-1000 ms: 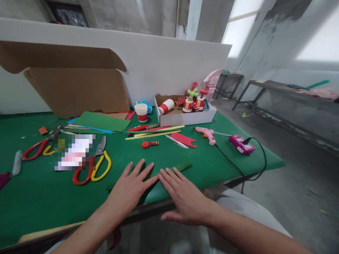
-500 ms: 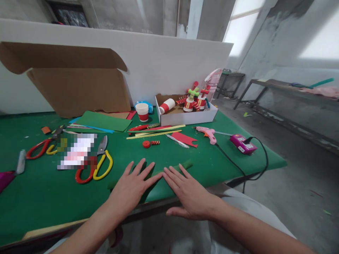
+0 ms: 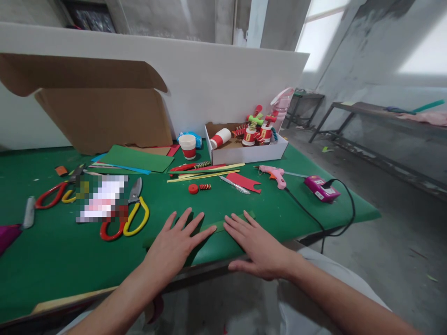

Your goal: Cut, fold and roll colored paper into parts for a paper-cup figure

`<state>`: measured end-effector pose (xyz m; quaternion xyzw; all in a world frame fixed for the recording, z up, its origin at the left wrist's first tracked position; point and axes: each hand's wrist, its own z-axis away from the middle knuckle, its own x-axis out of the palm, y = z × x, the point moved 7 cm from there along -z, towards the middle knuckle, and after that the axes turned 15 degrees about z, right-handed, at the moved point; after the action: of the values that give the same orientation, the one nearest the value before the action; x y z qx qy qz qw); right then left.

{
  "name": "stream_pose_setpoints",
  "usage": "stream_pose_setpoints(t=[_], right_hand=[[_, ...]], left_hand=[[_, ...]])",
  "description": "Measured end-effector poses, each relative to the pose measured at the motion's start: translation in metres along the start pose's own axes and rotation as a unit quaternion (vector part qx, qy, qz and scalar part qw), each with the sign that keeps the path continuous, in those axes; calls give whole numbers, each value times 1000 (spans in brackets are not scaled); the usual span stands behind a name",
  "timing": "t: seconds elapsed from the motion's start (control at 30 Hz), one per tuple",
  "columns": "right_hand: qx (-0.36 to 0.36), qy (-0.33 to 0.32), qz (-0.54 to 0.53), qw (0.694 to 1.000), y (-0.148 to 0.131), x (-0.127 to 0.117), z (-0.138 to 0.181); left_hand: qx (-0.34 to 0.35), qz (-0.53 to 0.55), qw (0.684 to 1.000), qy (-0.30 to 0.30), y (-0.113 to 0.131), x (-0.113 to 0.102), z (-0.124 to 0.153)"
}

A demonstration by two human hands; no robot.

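Note:
A narrow green paper strip [image 3: 220, 226] lies along the front of the green table, partly hidden under both hands. My left hand [image 3: 178, 239] rests flat on it with fingers spread. Farther right, my right hand [image 3: 253, 242] presses the strip with its fingertips, fingers outstretched and thumb apart. Beyond the hands sit a small red paper roll [image 3: 193, 189] and a red-and-yellow folded paper spring [image 3: 205, 187]. Scissors with red and yellow handles [image 3: 141, 218] lie to the left of my left hand.
A pink glue gun [image 3: 275, 176] with a black cord lies right, beside a purple power box [image 3: 321, 188]. Behind are a white box [image 3: 244, 156] of paper-cup figures, a paper cup [image 3: 187, 146], green sheets [image 3: 138, 159] and a red cutout [image 3: 243, 182]. The table edge [image 3: 195, 269] runs close in front.
My right hand has slid a little to the right along the strip, opening a gap between the hands. My left hand stays in place.

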<state>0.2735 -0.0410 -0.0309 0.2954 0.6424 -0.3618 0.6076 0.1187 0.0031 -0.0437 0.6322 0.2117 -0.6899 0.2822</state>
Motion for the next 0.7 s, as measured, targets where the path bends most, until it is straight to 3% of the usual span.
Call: stream_pose_setpoints(t=[0.13, 0.2, 0.37, 0.53, 0.7], right_hand=[[125, 141, -54, 981, 41, -17, 0], [182, 162, -69, 967, 61, -20, 0], [224, 122, -81, 964, 78, -21, -1], [212, 83, -117, 967, 74, -21, 0], [161, 53, -115, 979, 68, -18, -2]], left_hand=[[-4, -18, 1000, 20, 3, -4, 0], [-10, -25, 999, 25, 5, -7, 1], [-12, -32, 999, 16, 11, -14, 0], [-42, 29, 999, -7, 10, -12, 0], [-45, 126, 990, 36, 15, -17, 2]])
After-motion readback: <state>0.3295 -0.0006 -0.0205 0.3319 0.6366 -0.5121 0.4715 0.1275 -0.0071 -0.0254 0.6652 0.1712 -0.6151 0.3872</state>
